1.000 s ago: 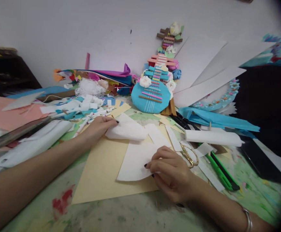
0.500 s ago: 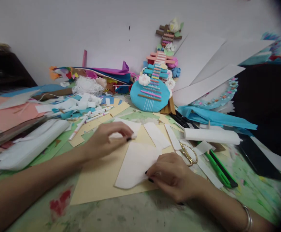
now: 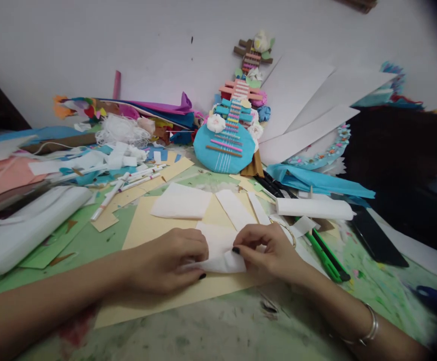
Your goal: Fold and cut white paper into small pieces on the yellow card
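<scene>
A white paper piece (image 3: 218,243) lies over a cream sheet (image 3: 143,296), its near edge folded or rolled up. My left hand (image 3: 177,258) is closed on the left end of that edge, thumb in front. The right part is pinched between the thumb and fingers of my right hand (image 3: 265,250). Behind them, a wide white piece (image 3: 182,201) and a narrower white strip (image 3: 235,209) rest partly on the cream sheet. Gold-handled scissors (image 3: 291,234) are partly hidden behind my right hand.
A green cutter (image 3: 323,255), a white roll (image 3: 314,208) and a black flat object (image 3: 380,238) lie at the right. A blue paper instrument (image 3: 224,148) leans on the wall. At the left are white-tipped sticks (image 3: 109,200) and a long white bundle (image 3: 34,225).
My left hand has come down from the wide piece behind to the near white piece and closed on it. The piece's near edge, flat before, is now turned up between both hands.
</scene>
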### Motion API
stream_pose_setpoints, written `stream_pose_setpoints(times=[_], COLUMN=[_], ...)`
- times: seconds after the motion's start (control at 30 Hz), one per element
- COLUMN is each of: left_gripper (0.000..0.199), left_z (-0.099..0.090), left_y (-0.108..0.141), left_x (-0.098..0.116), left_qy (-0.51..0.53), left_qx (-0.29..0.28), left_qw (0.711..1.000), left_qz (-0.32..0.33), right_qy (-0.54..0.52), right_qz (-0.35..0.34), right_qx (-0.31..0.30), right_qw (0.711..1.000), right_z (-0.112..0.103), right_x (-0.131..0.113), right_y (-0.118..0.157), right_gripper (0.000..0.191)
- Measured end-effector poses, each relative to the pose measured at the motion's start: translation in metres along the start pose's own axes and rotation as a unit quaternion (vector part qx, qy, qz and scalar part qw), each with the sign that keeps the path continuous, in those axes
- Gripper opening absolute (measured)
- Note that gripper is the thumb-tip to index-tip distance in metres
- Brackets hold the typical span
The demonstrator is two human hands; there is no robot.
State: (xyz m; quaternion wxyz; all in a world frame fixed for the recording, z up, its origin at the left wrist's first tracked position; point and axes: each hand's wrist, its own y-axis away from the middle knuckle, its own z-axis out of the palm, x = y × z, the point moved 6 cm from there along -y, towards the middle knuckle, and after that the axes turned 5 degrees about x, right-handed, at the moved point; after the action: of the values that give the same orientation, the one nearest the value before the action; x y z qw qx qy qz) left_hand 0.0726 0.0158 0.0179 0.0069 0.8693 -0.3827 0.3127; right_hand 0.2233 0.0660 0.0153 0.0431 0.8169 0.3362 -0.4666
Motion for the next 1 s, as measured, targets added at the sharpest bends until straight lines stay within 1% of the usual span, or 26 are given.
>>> stream_pose_setpoints(times=[0.03,0.1,0.13,0.2,0.23,0.3,0.37,0.4,0.43,0.5,0.57,0.63,0.73,0.8,0.83,0.87,0.93,1.0], left_gripper=[0.007,0.009,0.010,0.014,0.016,0.018,0.022,0.026,0.031,0.042,0.054,0.055,0.058,0.060,0.062,0.063,0.065,0.066], left_z=[0.000,0.001,0.002,0.007,0.010,0.016,0.018,0.017,0.015,0.011,0.008,0.006,0.000,-0.006,-0.009,-0.012,-0.017,-0.018], left_y=[0.000,0.001,0.002,0.004,0.005,0.006,0.006,0.005,0.004,0.001,0.000,-0.001,0.002,0.004,0.004,0.005,0.005,0.005], left_x=[0.000,0.000,0.000,0.005,0.008,0.015,0.020,0.021,0.021,0.015,0.002,-0.018,-0.051,-0.067,-0.073,-0.078,-0.084,-0.086], left_qy=[-0.003,-0.021,-0.037,-0.074,-0.093,-0.120,-0.114,-0.099,-0.082,-0.065,-0.101,-0.167,-0.248,-0.283,-0.296,-0.307,-0.320,-0.327], left_qx=[0.013,0.042,0.060,0.089,0.095,0.085,0.063,0.053,0.045,0.032,0.025,0.029,0.055,0.072,0.079,0.084,0.088,0.083], left_qw=[1.000,0.999,0.998,0.993,0.991,0.989,0.990,0.992,0.994,0.995,0.993,0.985,0.965,0.949,0.941,0.935,0.925,0.922], left_qz=[0.000,-0.003,-0.005,-0.002,0.005,0.026,0.048,0.055,0.062,0.068,0.063,0.027,-0.068,-0.120,-0.142,-0.159,-0.183,-0.190], right_qy=[0.004,0.027,0.047,0.098,0.126,0.179,0.222,0.241,0.259,0.297,0.332,0.352,0.341,0.331,0.327,0.320,0.300,0.287], right_qz=[-0.004,-0.036,-0.063,-0.124,-0.155,-0.215,-0.268,-0.289,-0.307,-0.340,-0.362,-0.367,-0.339,-0.317,-0.302,-0.282,-0.228,-0.170], right_qx=[0.017,0.037,0.033,0.003,-0.018,-0.056,-0.077,-0.073,-0.056,0.000,0.066,0.137,0.261,0.311,0.323,0.325,0.304,0.272], right_qw=[1.000,0.998,0.996,0.987,0.980,0.958,0.934,0.924,0.914,0.893,0.869,0.850,0.837,0.833,0.835,0.844,0.875,0.903], right_z=[-0.004,-0.011,-0.012,-0.010,-0.006,0.003,0.010,0.011,0.010,0.003,-0.007,-0.019,-0.039,-0.045,-0.047,-0.048,-0.048,-0.048], right_x=[0.000,-0.004,-0.009,-0.019,-0.024,-0.031,-0.035,-0.036,-0.036,-0.038,-0.038,-0.035,-0.025,-0.016,-0.011,-0.005,0.008,0.019], right_y=[0.000,0.001,0.002,0.007,0.010,0.015,0.020,0.021,0.021,0.021,0.020,0.019,0.016,0.014,0.013,0.010,0.003,-0.003], right_gripper=[0.017,0.023,0.028,0.036,0.032,0.014,0.015,0.016,0.017,0.017,0.016,0.015,0.019,0.023,0.025,0.027,0.032,0.035])
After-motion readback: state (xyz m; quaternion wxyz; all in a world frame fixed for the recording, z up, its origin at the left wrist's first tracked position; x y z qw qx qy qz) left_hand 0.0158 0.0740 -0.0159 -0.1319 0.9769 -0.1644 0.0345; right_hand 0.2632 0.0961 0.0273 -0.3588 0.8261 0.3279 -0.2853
